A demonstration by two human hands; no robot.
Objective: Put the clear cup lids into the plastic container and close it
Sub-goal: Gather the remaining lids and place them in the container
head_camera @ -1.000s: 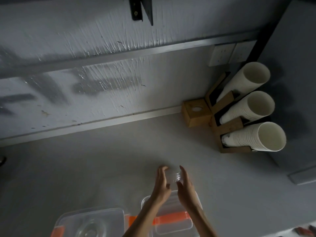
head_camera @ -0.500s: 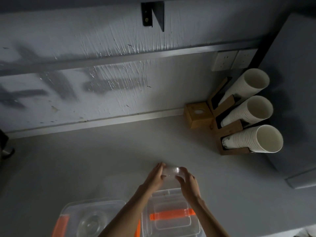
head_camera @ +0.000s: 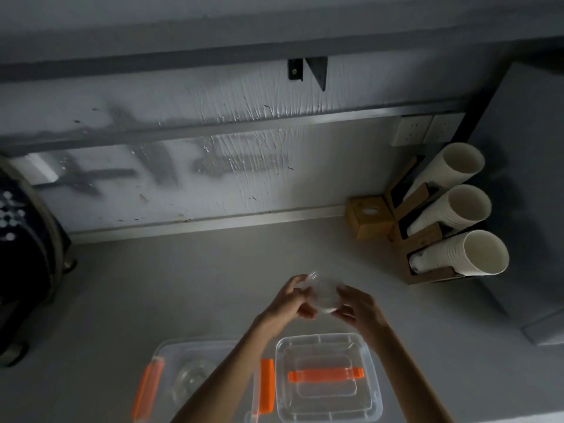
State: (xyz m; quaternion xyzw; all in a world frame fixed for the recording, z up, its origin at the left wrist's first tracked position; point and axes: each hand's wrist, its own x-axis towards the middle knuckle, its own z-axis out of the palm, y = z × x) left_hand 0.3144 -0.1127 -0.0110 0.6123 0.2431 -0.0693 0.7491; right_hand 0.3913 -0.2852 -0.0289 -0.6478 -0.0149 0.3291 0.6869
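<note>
Both hands hold a clear cup lid (head_camera: 324, 296) above the grey counter, tilted toward me. My left hand (head_camera: 290, 303) grips its left edge and my right hand (head_camera: 358, 309) its right edge. Below them, at the counter's near edge, stands the open clear plastic container (head_camera: 171, 355) with orange side latches; at least one clear lid (head_camera: 190, 378) lies inside, partly hidden by my left forearm. To its right lies the container's cover (head_camera: 328, 346), flat, with an orange handle (head_camera: 326, 374).
A wooden rack (head_camera: 427, 274) with three stacks of white paper cups (head_camera: 457, 254) lies at the back right beside a small wooden box (head_camera: 367, 216). A grey cabinet (head_camera: 531, 209) fills the right side. A dark round appliance (head_camera: 24, 254) stands at far left.
The camera has tilted down, so the container and cover show more fully. The lid between my hands has turned to face me more, and my hands sit slightly higher above the cover.
</note>
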